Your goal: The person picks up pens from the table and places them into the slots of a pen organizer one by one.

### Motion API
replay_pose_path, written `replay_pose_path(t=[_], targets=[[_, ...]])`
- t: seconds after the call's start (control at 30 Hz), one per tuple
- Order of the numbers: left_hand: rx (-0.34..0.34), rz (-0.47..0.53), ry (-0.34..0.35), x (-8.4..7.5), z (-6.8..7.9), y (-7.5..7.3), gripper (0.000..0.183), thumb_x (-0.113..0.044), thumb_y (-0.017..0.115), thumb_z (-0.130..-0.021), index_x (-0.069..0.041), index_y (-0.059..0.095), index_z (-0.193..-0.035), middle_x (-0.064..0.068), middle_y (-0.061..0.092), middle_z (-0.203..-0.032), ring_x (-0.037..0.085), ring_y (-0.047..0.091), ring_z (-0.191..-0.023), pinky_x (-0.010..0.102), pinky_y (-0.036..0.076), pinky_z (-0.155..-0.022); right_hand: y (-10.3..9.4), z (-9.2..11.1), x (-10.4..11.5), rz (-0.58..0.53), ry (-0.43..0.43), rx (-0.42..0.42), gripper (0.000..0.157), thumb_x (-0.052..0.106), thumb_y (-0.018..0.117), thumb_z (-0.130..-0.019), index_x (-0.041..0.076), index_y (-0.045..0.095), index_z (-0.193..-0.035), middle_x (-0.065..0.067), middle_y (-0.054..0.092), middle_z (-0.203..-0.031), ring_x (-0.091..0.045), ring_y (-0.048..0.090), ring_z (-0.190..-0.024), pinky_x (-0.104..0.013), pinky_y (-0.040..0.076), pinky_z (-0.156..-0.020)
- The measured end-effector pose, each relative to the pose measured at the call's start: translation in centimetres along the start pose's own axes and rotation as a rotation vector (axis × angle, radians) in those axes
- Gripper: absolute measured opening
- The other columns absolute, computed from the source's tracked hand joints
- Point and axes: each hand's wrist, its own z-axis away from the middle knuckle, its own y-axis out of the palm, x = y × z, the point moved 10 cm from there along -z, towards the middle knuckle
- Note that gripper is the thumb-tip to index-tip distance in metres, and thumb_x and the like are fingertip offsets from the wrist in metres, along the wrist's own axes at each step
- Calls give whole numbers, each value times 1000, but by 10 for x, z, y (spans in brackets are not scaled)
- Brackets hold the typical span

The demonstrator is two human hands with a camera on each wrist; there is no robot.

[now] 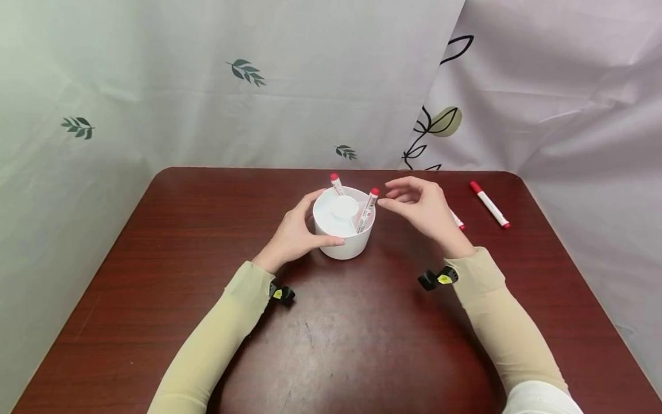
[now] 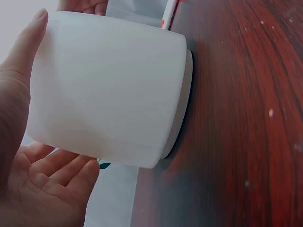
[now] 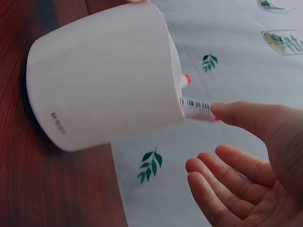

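Note:
A round white pen holder [image 1: 347, 248] with inner dividers stands upright on the table. My left hand [image 1: 291, 234] grips it from the left, thumb along the near side and fingers round the far side. Two red-capped white markers lean in it: a rear marker [image 1: 337, 184] and a right-hand marker [image 1: 369, 206] in another compartment. Beside that one, my right hand [image 1: 423, 211] is held with thumb and fingers apart and nothing between them. In the right wrist view, the thumb [image 3: 241, 113] overlaps the right-hand marker's upper part.
On the right of the dark red wooden table [image 1: 331, 345] lies another red-capped marker [image 1: 490, 206]. A further marker [image 1: 457, 219] shows partly from behind my right hand. A pale curtain [image 1: 289, 103] with leaf prints hangs behind the table's far edge.

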Motion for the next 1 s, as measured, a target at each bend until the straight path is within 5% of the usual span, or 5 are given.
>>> replay_pose_path(t=[0.13, 0.33, 0.6, 1.0], targets=[[-52, -23, 22, 19, -1, -6, 96, -50, 86, -55, -23, 42, -137, -14, 48, -128, 4, 49, -115, 28, 39, -97, -13, 5, -8, -5, -4, -23, 40, 44, 80, -72, 23, 69, -104, 2, 67, -91, -15, 64, -79, -28, 51, -67], [-68, 7, 76, 15, 0, -11, 101, -43, 88, -57, -23, 35, -140, -11, 42, -136, 8, 43, -123, 30, 35, -100, -32, 16, -15, -16, 34, -61, 40, 37, 80, -74, 19, 68, -108, -1, 68, -94, -17, 65, -81, -25, 50, -66], [-68, -111, -7, 20, -2, -5, 104, -59, 84, -52, -39, 34, -140, -19, 44, -132, 3, 39, -120, 38, 33, -99, -52, 33, 5, -18, 35, -104, 40, 22, 78, -78, 6, 66, -113, -12, 67, -99, -18, 65, -82, -20, 50, -67], [-94, -112, -31, 19, -1, -1, 102, -62, 83, -51, -42, 36, -139, -11, 50, -123, 5, 44, -111, 41, 38, -95, -83, 40, 0, -5, 57, -179, 39, 22, 78, -78, 6, 67, -112, -7, 69, -98, -12, 66, -83, -16, 48, -66]])
